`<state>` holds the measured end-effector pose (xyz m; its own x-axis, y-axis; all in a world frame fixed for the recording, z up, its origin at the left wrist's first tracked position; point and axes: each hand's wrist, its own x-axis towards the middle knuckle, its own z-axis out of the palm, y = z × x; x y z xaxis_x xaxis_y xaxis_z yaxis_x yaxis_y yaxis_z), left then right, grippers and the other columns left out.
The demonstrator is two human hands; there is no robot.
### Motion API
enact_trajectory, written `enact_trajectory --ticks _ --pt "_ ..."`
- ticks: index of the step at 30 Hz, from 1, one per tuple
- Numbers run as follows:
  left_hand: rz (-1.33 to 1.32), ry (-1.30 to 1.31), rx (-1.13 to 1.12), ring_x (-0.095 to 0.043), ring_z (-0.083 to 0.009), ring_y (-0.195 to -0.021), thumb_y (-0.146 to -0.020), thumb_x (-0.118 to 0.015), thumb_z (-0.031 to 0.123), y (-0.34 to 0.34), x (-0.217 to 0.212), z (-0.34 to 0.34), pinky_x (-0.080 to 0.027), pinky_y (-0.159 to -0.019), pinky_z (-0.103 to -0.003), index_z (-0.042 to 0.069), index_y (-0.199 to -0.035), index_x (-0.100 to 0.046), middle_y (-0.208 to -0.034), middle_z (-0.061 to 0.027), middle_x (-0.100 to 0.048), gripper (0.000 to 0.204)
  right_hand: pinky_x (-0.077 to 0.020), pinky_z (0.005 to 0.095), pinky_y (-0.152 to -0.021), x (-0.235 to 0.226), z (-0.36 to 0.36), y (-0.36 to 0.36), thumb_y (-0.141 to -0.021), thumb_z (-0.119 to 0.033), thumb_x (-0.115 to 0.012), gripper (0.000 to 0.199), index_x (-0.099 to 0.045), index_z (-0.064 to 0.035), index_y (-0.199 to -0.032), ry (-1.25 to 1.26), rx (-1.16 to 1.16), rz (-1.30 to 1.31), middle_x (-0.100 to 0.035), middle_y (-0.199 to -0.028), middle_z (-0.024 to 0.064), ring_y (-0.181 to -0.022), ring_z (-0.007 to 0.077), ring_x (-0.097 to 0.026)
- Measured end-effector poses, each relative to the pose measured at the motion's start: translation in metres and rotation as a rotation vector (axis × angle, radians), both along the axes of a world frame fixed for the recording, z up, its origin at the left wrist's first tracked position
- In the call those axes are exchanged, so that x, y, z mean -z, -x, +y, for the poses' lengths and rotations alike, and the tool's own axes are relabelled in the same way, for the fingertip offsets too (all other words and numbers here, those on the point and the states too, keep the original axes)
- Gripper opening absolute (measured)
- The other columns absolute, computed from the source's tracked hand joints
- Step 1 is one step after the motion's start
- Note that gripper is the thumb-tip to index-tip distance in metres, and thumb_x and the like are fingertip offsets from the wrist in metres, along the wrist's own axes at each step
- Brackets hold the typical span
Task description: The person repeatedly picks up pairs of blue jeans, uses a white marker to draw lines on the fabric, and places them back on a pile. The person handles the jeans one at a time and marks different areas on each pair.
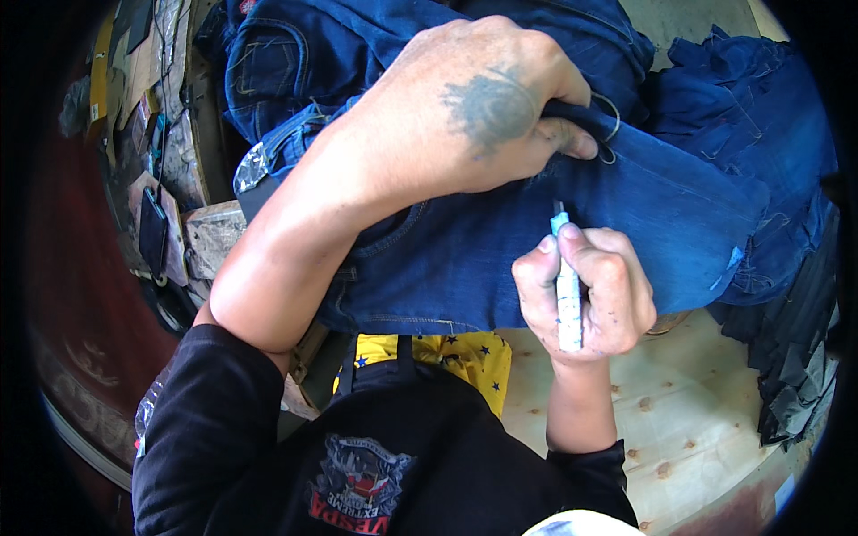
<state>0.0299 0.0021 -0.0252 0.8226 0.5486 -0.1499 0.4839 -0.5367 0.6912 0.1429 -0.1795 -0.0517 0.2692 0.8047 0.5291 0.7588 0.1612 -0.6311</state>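
Observation:
A pair of blue jeans lies spread in front of me. My left hand reaches across it, its fingers closed on a fold of the denim. A thin pale loop curves out beside its fingertips; whether it is thread or cord I cannot tell. My right hand, nearer to me, grips a slim tool wrapped in white and light blue. Its short dark tip points away from me, just over the denim. The tool's exact kind does not show. A light blue mark or tag is at the jeans' right edge.
More dark blue denim is heaped at the far right, with black cloth hanging below it. A pale wooden board lies at lower right. On the left, a phone and cables rest on worn wood.

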Motion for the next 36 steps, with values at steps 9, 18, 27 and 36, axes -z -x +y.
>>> enact_trajectory --ticks 9,18,27,36 --pt "-0.069 0.133 0.034 -0.072 -0.0455 -0.074 -0.095 -0.080 0.023 -0.003 -0.016 0.006 -0.058 -0.069 -0.050 0.001 -0.086 -0.075 -0.072 -0.0241 -0.069 0.024 -0.0518 0.0329 -0.047 -0.008 0.003 -0.004 -0.075 0.009 -0.076 0.016 -0.069 0.0010 -0.088 0.113 -0.092 0.077 -0.063 -0.069 0.0112 -0.052 0.0247 -0.063" --pt "-0.164 0.198 0.047 -0.073 -0.0434 -0.072 -0.094 -0.081 0.023 0.002 -0.019 0.012 -0.059 -0.070 -0.048 0.001 -0.089 -0.079 -0.073 -0.0234 -0.071 0.022 -0.0506 0.0323 -0.045 -0.001 0.004 0.000 -0.074 0.010 -0.075 0.018 -0.070 0.0015 -0.089 0.080 -0.054 0.094 -0.061 -0.067 0.0102 -0.050 0.0216 -0.061" --pt "-0.137 0.216 0.040 -0.072 -0.0429 -0.070 -0.092 -0.084 0.020 -0.001 -0.021 0.017 -0.057 -0.067 -0.045 -0.002 -0.091 -0.080 -0.072 -0.0242 -0.070 0.022 -0.0513 0.0315 -0.047 -0.004 0.003 -0.003 -0.075 0.010 -0.077 0.019 -0.070 0.0007 -0.090 0.026 -0.057 0.129 -0.062 -0.067 0.0102 -0.050 0.0215 -0.061" --pt "-0.152 0.106 0.046 -0.070 -0.0448 -0.069 -0.091 -0.084 0.019 -0.001 -0.018 0.008 -0.055 -0.063 -0.046 -0.003 -0.086 -0.078 -0.072 -0.0262 -0.068 0.024 -0.0485 0.0301 -0.046 -0.006 0.002 -0.001 -0.073 0.012 -0.074 0.019 -0.069 0.0014 -0.088 0.043 -0.013 0.150 -0.061 -0.066 0.0098 -0.049 0.0214 -0.059"
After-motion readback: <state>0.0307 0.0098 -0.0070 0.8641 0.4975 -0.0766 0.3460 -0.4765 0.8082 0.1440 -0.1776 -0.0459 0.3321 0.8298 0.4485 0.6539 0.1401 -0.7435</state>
